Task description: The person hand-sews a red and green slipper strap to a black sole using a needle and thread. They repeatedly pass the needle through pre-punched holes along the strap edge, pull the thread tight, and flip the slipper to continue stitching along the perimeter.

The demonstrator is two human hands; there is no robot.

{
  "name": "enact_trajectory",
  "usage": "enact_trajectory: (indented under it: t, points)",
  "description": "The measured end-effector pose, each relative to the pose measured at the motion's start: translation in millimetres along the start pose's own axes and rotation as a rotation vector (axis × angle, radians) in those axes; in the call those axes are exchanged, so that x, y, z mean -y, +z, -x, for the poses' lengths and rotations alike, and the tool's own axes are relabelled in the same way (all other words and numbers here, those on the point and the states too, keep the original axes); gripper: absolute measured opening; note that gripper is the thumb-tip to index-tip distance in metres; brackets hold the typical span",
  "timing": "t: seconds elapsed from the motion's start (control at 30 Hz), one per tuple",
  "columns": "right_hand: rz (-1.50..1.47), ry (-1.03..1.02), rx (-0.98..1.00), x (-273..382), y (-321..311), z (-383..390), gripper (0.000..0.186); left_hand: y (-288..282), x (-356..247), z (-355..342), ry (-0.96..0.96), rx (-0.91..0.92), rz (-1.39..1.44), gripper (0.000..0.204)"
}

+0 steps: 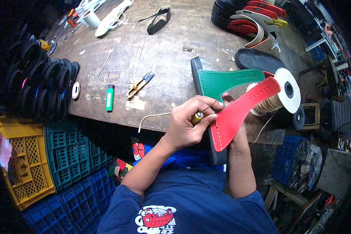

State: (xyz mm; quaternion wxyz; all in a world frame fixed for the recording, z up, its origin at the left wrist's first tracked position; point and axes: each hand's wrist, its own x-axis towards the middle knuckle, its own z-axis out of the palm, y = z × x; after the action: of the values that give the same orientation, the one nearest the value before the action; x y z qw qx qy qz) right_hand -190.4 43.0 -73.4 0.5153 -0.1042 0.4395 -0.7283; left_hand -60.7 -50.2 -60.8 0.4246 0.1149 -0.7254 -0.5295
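While the L hand point(188, 120) is closed round a yellow-handled tool point(197, 118) at the red strap point(245, 111), the R hand point(238, 137) is behind that strap, mostly hidden; can't tell its grip. Sandal's black sole point(218, 155) seen edge-on, lower end past the table's point(160, 102) front edge. Pale cord point(154, 115) nr same edge, L of hands. Green strap point(230, 80) beyond the red. Thread spool point(289, 102) close by red strap's tip; little room R. Lighter point(110, 98) & snips point(139, 85) well L; bare wood btwn snips & sole. Black strap point(160, 23) farther back; sole stack point(224, 17) far R.
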Motion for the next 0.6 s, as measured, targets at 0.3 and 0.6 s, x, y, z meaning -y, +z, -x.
enact_trajectory:
  t: [0.3,0.6]
  points:
    - [0.48,-0.134,-0.002,-24.4,-25.5,7.6,0.038,3.1,3.6,7.3,0.004,-0.05,0.063,0.015]
    - [0.769,-0.054,-0.041,-42.7,-53.0,15.1,0.06,0.9,8.5,9.3,0.068,-0.034,0.085,0.016]
